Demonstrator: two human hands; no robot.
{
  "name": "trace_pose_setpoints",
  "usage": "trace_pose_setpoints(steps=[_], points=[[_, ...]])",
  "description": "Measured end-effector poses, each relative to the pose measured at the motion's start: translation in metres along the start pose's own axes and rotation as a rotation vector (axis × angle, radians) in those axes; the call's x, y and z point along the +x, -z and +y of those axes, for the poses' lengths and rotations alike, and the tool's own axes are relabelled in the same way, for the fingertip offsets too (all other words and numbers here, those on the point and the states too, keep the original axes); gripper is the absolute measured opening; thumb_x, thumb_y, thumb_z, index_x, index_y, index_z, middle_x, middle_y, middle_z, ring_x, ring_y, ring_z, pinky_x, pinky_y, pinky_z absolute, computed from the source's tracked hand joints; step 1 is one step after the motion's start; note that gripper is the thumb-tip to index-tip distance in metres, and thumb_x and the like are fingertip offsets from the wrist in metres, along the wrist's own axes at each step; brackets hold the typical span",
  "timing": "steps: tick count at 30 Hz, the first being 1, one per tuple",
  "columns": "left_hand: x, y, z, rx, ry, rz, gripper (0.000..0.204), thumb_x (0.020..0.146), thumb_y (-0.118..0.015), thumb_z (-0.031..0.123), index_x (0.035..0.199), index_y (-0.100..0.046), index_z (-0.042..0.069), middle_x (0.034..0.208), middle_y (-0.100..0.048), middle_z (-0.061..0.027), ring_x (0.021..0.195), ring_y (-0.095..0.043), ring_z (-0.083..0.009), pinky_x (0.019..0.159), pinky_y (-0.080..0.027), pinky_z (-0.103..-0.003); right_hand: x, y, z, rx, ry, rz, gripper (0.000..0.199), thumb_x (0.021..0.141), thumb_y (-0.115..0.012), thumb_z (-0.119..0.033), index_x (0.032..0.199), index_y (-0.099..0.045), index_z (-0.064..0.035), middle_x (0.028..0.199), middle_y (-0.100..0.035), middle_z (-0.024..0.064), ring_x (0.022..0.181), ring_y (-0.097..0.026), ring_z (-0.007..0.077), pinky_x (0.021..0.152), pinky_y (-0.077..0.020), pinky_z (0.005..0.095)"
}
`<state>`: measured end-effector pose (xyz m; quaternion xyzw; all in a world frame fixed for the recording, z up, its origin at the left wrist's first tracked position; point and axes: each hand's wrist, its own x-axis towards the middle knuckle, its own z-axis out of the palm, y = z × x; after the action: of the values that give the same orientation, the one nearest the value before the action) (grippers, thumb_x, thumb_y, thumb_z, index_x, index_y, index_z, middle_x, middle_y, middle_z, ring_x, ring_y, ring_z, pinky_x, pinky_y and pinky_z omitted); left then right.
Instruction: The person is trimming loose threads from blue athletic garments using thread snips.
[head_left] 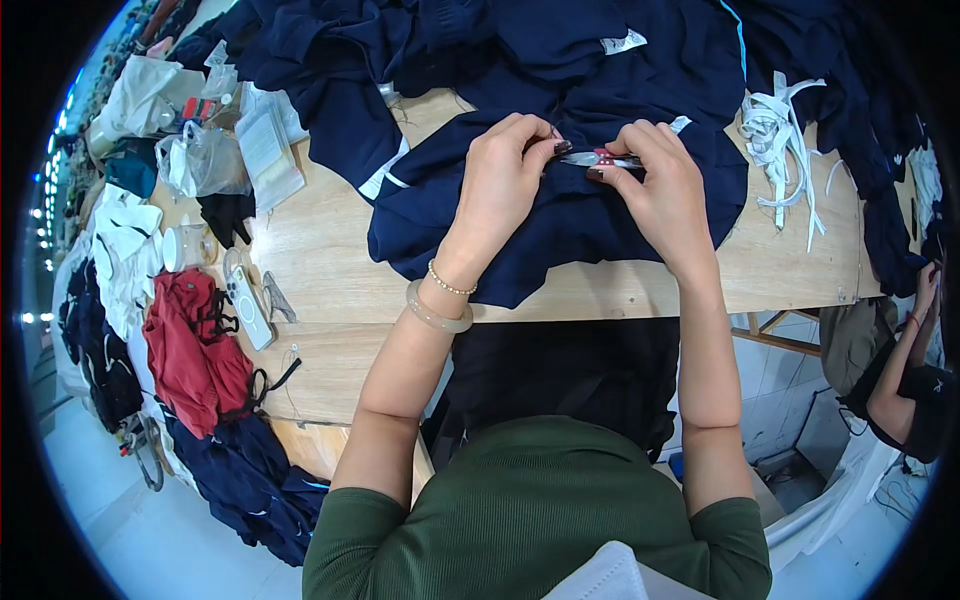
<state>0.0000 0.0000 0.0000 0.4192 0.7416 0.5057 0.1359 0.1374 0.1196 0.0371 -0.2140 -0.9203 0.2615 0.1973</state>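
The right hand [662,178] is gripping small metal snips [604,159] with red on them, their tip pointing toward the left hand [500,170], which is pinching thumb to forefinger, on something too small to tell. Both are working over the soft, creased navy garment [610,222], its lower edge lying near the table's front edge. Left of the garment, the smooth pale wood table [320,270] is stretching toward a phone [247,305]; right of it, thin white strips [768,130] are tangling.
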Motion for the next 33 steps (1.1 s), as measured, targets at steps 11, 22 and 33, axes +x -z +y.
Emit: trace_pose_setpoints(steps=[11,22,33], points=[[0.002,0.0,-0.002,0.024,-0.045,0.013,0.006,0.087,-0.06,0.001,0.087,-0.061,-0.006,0.078,-0.062,-0.0065,0.062,-0.057,-0.0101,0.057,-0.047,-0.022,0.003,-0.007,-0.005,-0.05,0.079,0.017,0.018,0.073,-0.072,-0.009,0.08,-0.056,-0.003,0.079,-0.058,0.0042,0.076,-0.053,0.0239,0.067,-0.0443,0.0344],[0.003,0.001,0.003,0.001,0.015,0.006,0.004,0.089,-0.056,-0.002,0.089,-0.056,-0.006,0.082,-0.062,-0.0082,0.061,-0.057,-0.0107,0.057,-0.047,-0.022,-0.006,0.004,0.006,0.0,0.003,0.1,0.019,0.074,-0.072,-0.01,0.078,-0.055,-0.0021,0.076,-0.054,0.005,0.073,-0.049,0.0228,0.064,-0.0406,0.033],[0.006,-0.002,-0.004,0.066,-0.043,0.02,0.005,0.09,-0.055,0.0,0.091,-0.057,-0.005,0.08,-0.064,-0.0088,0.06,-0.058,-0.0111,0.056,-0.048,-0.022,-0.001,-0.004,0.002,-0.085,0.065,0.159,0.02,0.072,-0.073,-0.01,0.079,-0.056,-0.0038,0.076,-0.053,0.0034,0.073,-0.049,0.0224,0.063,-0.0419,0.0329]])
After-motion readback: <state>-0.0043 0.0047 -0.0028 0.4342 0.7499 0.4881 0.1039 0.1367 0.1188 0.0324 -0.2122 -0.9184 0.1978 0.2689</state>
